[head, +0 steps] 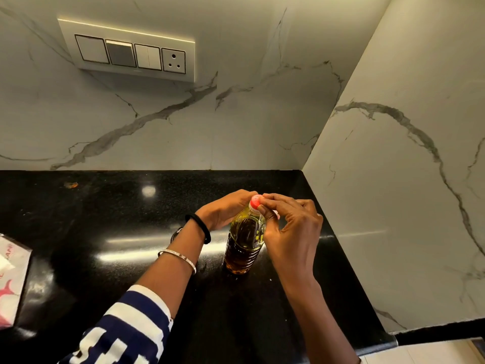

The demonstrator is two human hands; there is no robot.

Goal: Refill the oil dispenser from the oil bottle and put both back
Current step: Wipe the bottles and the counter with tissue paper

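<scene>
Just beyond the striped sleeve [126,332], the oil bottle [244,243] stands upright on the black counter [105,206], with the left hand [223,212] curled round its shoulder, probably bracing it against twist. The right hand [291,227] pinches the red cap [255,202], seemingly to turn it. No dispenser shows; behind, a switch panel [131,53] sits on the marble wall [236,127].

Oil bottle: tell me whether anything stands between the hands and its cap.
Nothing visible does. The right hand pinches the red cap, and the left hand grips the oil bottle near its neck; it stands upright on the black counter.
</scene>
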